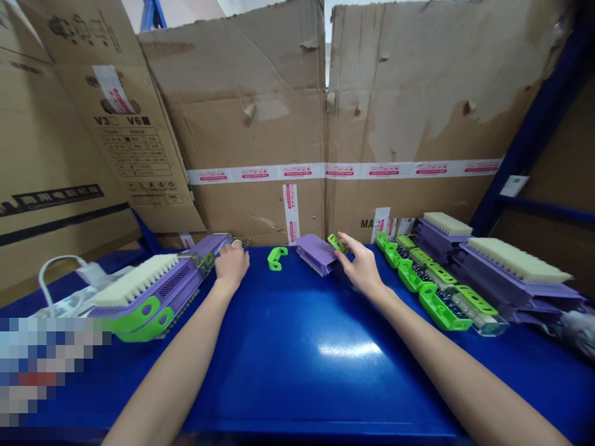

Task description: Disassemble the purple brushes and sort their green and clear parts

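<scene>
Two bare hands among purple and green parts on a blue tabletop [274, 353].
The right hand [361, 263] pinches a small green plate [336, 243] between thumb and fingers, just beside the purple block [315, 249] on its inner side. The left hand [231, 266] is at the far end of the purple parts [179, 279] to its left; whether it grips anything cannot be told. A green bracket [272, 256] lies between the hands; green brackets [409, 277] line the right hand's outer side.

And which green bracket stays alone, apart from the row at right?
The green bracket just left of the middle purple block. It sits by itself on the blue table; four similar ones are lined up at right.
</scene>
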Demonstrator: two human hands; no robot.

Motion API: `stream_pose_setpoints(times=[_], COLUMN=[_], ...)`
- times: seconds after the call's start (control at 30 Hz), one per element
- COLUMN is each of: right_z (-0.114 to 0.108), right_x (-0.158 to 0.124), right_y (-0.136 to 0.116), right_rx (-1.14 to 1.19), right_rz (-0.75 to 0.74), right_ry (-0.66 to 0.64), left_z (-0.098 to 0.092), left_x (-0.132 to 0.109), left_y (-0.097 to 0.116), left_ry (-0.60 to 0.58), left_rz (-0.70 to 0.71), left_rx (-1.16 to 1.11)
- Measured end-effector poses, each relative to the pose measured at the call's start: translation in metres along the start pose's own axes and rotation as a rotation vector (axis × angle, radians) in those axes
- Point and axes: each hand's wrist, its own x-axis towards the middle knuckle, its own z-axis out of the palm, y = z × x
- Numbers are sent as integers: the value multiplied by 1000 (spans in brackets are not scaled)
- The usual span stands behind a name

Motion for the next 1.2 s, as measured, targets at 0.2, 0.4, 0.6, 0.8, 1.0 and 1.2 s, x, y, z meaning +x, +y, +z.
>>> stream_pose_setpoints(times=[0.2,0.4,0.6,0.8,1.0,1.2], right_z=[-3,-4,-2,-5,-6,-6], right_x=[-1,-3,-5,-5,-5,-5], right_y=[-11,-31,-39,-34,-32,-32], right_rx=[-65,-83,-42,-118,-167,-192], right_rz=[-165,-377,-405,-332,-301,-293], right_ry=[-65,-170,-192,-183,-215,-229], left_z=[-34,-58,-66,-46,-27,-20], left_x=[-6,-26,-30,-6,13,21], left_y=[22,57,59,25,-14,-20], left_ry=[327,665,756,437,129,10], left_rz=[411,1009,1089,634,86,-33], left_rx=[-86,-215,-264,-132,-61,-24])
